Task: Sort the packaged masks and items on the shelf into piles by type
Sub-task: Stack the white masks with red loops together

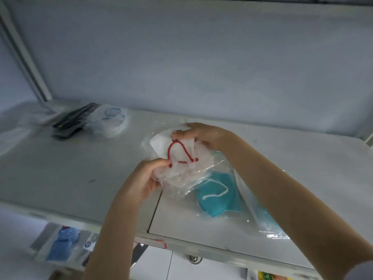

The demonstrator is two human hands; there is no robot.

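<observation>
- Left hand (144, 179) and right hand (203, 136) pinch a clear-bagged white mask with red loops (177, 156), likely to check its kind.
- Just under it lies a teal bagged mask (219, 199).

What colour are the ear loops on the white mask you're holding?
Red, on the white packaged mask held by both hands; seen clearly in the head view.

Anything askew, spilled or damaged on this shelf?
Nothing spilled or torn. The teal mask packs lie in a loose overlapping heap near the shelf front edge, under the right forearm. Left hand and right hand grip the red-looped white mask pack.
</observation>
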